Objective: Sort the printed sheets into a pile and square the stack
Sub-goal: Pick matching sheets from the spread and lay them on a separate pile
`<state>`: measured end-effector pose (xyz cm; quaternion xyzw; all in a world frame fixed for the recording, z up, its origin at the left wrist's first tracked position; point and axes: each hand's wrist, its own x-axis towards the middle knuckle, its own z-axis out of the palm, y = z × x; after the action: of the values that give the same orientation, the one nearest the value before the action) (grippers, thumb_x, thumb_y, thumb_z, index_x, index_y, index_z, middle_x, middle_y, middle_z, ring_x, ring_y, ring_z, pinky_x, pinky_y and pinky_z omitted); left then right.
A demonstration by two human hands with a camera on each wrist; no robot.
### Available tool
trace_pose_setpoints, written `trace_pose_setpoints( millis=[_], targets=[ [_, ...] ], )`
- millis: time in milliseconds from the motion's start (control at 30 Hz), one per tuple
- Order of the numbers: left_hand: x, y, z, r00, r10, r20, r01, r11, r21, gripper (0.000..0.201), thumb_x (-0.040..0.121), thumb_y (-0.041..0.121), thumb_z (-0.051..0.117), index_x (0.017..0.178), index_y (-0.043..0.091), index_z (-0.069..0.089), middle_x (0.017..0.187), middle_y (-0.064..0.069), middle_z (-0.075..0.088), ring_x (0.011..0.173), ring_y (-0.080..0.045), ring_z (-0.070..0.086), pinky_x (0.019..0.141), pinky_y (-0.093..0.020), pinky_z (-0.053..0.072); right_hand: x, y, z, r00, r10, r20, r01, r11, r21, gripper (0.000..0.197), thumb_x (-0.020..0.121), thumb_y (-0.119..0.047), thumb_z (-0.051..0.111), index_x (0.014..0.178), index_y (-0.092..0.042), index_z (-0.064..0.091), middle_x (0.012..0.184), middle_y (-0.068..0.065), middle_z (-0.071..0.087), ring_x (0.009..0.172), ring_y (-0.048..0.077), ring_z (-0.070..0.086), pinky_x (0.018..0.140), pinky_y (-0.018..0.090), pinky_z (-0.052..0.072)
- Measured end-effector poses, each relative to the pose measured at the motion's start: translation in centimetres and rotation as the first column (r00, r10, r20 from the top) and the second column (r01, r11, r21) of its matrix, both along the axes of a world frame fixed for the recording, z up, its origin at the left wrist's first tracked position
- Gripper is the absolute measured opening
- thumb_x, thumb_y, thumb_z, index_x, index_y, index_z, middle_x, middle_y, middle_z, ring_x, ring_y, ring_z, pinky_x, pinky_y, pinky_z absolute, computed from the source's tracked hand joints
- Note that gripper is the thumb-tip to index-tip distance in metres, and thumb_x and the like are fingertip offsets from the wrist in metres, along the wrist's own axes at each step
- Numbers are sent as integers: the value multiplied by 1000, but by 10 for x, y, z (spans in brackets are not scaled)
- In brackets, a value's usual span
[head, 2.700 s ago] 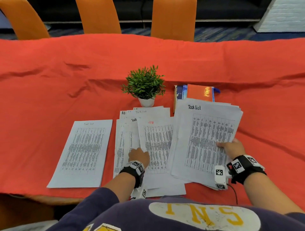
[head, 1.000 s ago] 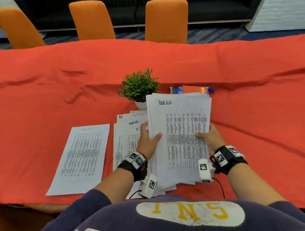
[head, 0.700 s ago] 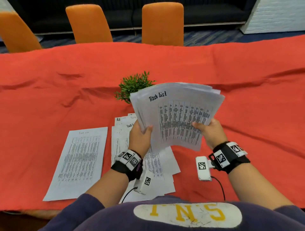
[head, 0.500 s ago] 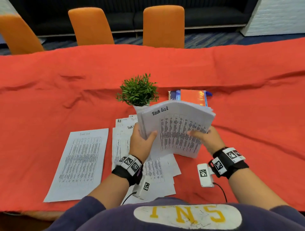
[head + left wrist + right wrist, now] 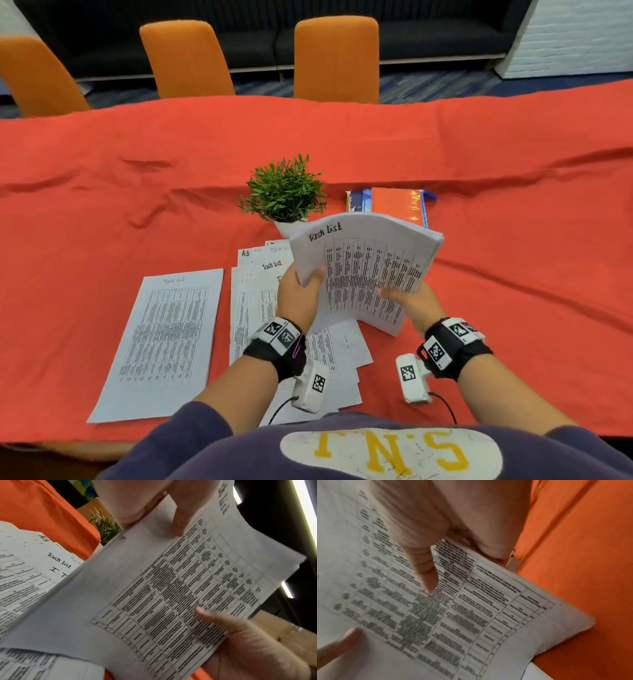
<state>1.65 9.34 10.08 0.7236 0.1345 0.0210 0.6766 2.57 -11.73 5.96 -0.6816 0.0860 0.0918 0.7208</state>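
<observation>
A thick stack of printed "Task list" sheets is held tilted above the table, its lower corner near the cloth. My left hand grips its left edge, thumb on the top page. My right hand grips the right edge, thumb on the print. The stack fills both wrist views. A loose fanned pile of sheets lies under my left forearm. One single sheet lies flat further left.
A small potted plant stands just behind the papers. Notebooks, orange on top, lie behind the held stack. The table wears an orange-red cloth. Orange chairs line the far side.
Both hands lifted the right stack off the table, raised it, then brought it down tilted toward the cloth. The sheets' edges look more even now. The pile and single sheet stayed put.
</observation>
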Motion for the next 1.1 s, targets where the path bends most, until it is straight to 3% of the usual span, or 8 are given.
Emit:
trace_pose_setpoints(
  millis=[200, 300, 467, 567, 700, 833, 967, 1100],
  targets=[
    [13, 13, 22, 993, 98, 61, -86, 981, -171, 12, 88, 17, 65, 98, 23, 65, 99, -2, 74, 91, -19, 71, 79, -37, 57, -3, -19, -2, 997, -60, -50, 60, 998, -18, 30, 67, -11, 81, 94, -19, 72, 92, -4, 76, 92, 19, 69, 89, 37, 51],
    [19, 19, 35, 979, 192, 66, -156, 920, -360, 19, 88, 8, 63, 106, 16, 64, 98, 2, 72, 83, -8, 70, 70, -21, 55, -6, -27, -2, 988, -128, -83, 137, 984, 115, 67, 39, -38, 92, 98, -14, 69, 93, 2, 75, 88, 22, 66, 79, 33, 51],
    [17, 12, 41, 984, 171, -40, -158, 756, -636, 32, 89, 7, 61, 120, 12, 57, 108, -3, 65, 100, -19, 62, 91, -34, 51, -1, -18, 8, 985, -147, -92, 173, 832, 527, 53, 85, -5, 58, 137, -11, 48, 134, 11, 58, 118, 26, 57, 96, 38, 50],
    [11, 9, 36, 994, 76, -79, -109, 697, -708, 42, 89, 9, 61, 129, 6, 52, 109, -8, 64, 101, -23, 61, 97, -39, 49, 1, -11, 14, 993, -94, -64, 114, 820, 561, 48, 90, 0, 53, 137, -6, 46, 133, 15, 58, 120, 31, 57, 100, 46, 47],
    [10, 27, 26, 992, 91, -83, -124, 756, -643, 31, 86, 3, 60, 116, 10, 62, 116, -9, 67, 103, -23, 63, 91, -36, 52, 4, -29, 15, 984, -170, -57, 176, 868, 464, 48, 85, 4, 59, 132, -2, 51, 129, 16, 61, 117, 32, 59, 95, 46, 50],
    [4, 64, 12, 990, 73, -121, -116, 911, -397, 26, 83, -4, 59, 98, 16, 64, 95, -4, 73, 89, -23, 63, 76, -34, 51, -2, -58, 13, 985, -175, -4, 166, 923, 347, 43, 82, 8, 59, 123, -4, 59, 118, 10, 68, 110, 28, 64, 85, 37, 56],
    [-8, 70, -3, 985, -68, -157, 67, 998, -15, 33, 79, -6, 64, 107, 10, 64, 100, -9, 73, 90, -26, 69, 81, -40, 56, -5, -67, 1, 990, -144, 2, 140, 963, 230, 54, 57, -12, 83, 108, -8, 67, 105, 6, 74, 105, 25, 66, 80, 31, 57],
    [-15, 73, -17, 986, -26, -166, 33, 999, 39, 28, 75, -2, 66, 100, 11, 63, 100, -7, 71, 94, -25, 67, 86, -44, 53, -9, -60, -9, 997, -71, 9, 70, 989, 131, 74, 30, -31, 95, 97, -8, 70, 93, 4, 76, 86, 18, 70, 75, 29, 56]
  ],
)
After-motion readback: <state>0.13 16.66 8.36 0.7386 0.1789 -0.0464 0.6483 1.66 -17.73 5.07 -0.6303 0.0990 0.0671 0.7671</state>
